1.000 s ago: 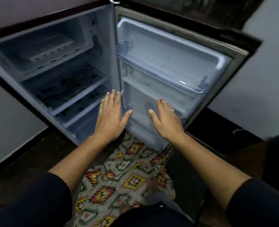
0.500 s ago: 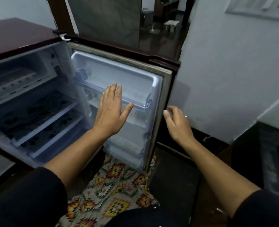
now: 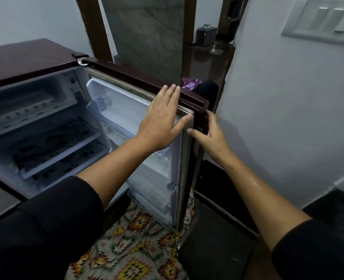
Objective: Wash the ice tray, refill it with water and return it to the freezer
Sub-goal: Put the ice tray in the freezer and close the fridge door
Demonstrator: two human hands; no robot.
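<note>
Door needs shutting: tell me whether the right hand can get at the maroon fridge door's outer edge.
Likely yes: the right hand curls its fingers round that edge of the maroon fridge door, nothing between.

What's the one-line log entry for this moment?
door: open; left grip: flat on its inside, near top; right grip: curled round its outer edge

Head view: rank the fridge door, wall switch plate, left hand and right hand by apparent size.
1. fridge door.
2. switch plate and left hand look alike; the plate is cropped by the frame.
3. right hand, partly hidden behind the door edge.
</note>
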